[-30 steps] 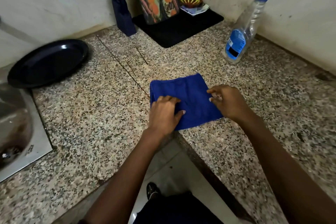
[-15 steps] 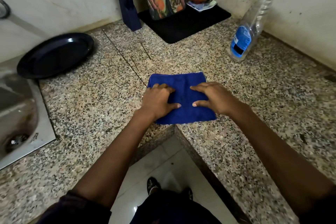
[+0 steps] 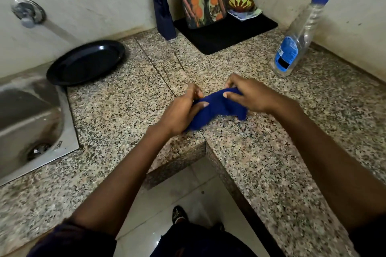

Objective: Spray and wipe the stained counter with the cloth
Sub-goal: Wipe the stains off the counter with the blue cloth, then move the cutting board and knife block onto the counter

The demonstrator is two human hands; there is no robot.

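A speckled granite surface (image 3: pixel 117 115) is seen beneath both hands, with a steel sink (image 3: pixel 31 115) well off to the left. A spray bottle (image 3: pixel 292 48) is stood upright beyond the right hand (image 3: pixel 250 98), the nearer one to it. The blue cloth (image 3: pixel 215 108) is held bunched between the hands, its long axis running left to right; each end is pinched, the other by the left hand (image 3: pixel 181 110).

No text can be read; the spray bottle (image 3: pixel 292 48) label is illegible
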